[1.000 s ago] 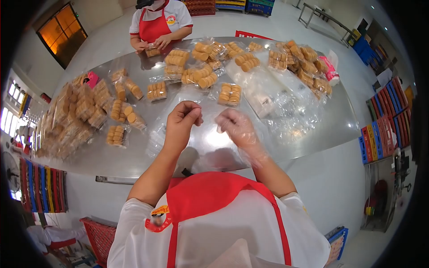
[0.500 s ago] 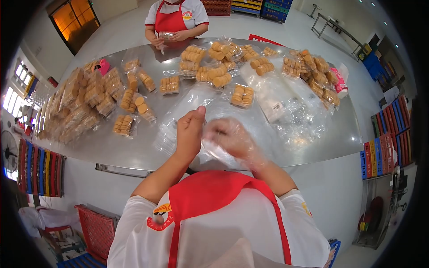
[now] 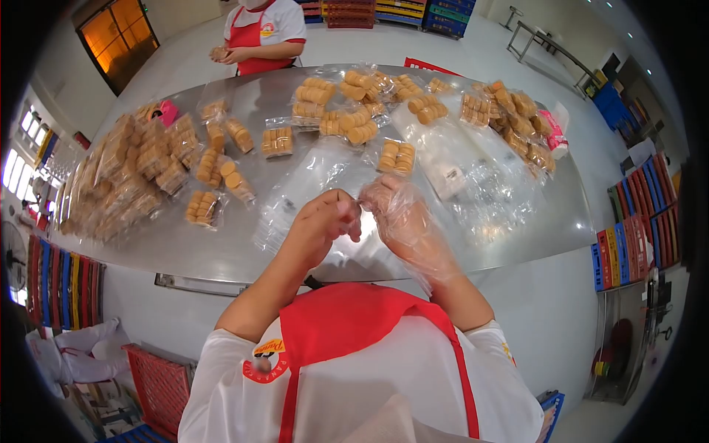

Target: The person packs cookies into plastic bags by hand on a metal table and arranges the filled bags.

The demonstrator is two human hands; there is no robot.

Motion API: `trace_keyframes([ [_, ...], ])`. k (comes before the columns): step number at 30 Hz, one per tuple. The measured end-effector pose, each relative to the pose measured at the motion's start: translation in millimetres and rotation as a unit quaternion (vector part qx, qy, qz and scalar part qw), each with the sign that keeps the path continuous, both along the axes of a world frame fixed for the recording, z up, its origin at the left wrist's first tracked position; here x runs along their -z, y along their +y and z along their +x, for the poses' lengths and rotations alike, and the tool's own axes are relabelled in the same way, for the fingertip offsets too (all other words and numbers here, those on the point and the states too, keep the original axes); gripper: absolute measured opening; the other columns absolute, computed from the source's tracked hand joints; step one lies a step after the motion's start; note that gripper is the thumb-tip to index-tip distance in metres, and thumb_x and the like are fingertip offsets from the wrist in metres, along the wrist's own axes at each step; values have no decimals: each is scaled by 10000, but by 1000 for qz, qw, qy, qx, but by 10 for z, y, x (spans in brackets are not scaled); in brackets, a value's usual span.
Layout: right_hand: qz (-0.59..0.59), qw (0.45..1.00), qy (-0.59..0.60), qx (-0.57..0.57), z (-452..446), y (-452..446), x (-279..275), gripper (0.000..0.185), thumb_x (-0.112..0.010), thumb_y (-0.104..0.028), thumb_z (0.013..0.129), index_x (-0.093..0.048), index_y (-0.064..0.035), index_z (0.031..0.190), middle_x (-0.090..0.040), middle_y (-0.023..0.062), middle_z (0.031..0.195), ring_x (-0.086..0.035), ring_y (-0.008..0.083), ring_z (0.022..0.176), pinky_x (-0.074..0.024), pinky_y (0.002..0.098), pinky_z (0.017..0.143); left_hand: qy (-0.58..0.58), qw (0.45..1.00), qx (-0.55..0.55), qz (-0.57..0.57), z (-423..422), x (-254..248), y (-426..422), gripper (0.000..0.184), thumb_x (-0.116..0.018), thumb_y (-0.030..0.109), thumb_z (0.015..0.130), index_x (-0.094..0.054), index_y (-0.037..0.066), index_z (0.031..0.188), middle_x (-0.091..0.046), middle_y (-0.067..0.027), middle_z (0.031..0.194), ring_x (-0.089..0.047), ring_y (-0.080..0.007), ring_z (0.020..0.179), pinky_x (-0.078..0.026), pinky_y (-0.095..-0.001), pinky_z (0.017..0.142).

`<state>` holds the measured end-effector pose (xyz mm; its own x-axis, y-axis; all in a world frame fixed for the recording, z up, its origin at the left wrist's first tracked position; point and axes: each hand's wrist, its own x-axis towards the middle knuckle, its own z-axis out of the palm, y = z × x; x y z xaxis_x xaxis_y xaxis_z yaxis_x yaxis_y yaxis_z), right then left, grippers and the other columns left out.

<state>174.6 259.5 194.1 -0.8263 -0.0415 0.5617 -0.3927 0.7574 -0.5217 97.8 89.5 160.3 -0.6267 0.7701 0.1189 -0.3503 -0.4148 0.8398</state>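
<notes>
My left hand [image 3: 325, 223] is held over the table with its fingers curled in a pinch, close to the fingertips of my right hand [image 3: 399, 210]. Thin clear plastic [image 3: 422, 255] covers my right hand down to the wrist; I cannot tell whether it is a glove or a bag. The right fingers are closed too, and whatever lies between the fingertips is too small to make out. Below and beyond my hands, flat clear plastic bags [image 3: 306, 184] lie on the steel table [image 3: 509, 247]. Just past my right hand rests a clear pack of round biscuits [image 3: 396, 157].
Many packed biscuits form a large pile [image 3: 122, 170] on the left and a smaller heap [image 3: 517, 122] on the right. More clear bags [image 3: 487, 184] spread at right. Across the table stands a person in a red apron [image 3: 262, 37]. Crates [image 3: 66, 284] are stacked at left.
My right hand has moved right and slightly up from its blurred position. My left hand has turned, its raised thumb now folded in toward the right fingers. The person opposite has shifted left.
</notes>
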Motion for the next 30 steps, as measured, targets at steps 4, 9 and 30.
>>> trace_keyframes([
  [4, -62, 998, -28, -1, 72, -18, -106, 73, -596, -16, 881, -648, -25, 931, -591, 140, 885, -598, 349, 837, -485, 436, 714, -35, 997, 60, 35, 79, 26, -22, 299, -566, 309, 960, -567, 13, 918, -578, -112, 827, -599, -247, 732, -474, -362, 698],
  [9, -148, 988, -37, 1, 158, -138, -203, 52, -607, 44, 840, -623, 2, 865, -606, 144, 870, -604, 342, 842, -485, 410, 736, -26, 998, 61, 24, 212, -51, -35, 213, -574, 243, 959, -578, 31, 951, -598, -63, 848, -578, -170, 761, -417, -294, 730],
  [30, -114, 992, -36, 26, 214, 0, -65, 85, -616, 49, 846, -611, -18, 899, -589, 144, 892, -599, 353, 855, -490, 413, 748, 74, 995, -5, -69, 208, -67, 75, 212, -575, 225, 971, -585, 18, 925, -599, -36, 801, -592, -116, 754, -386, -235, 641],
])
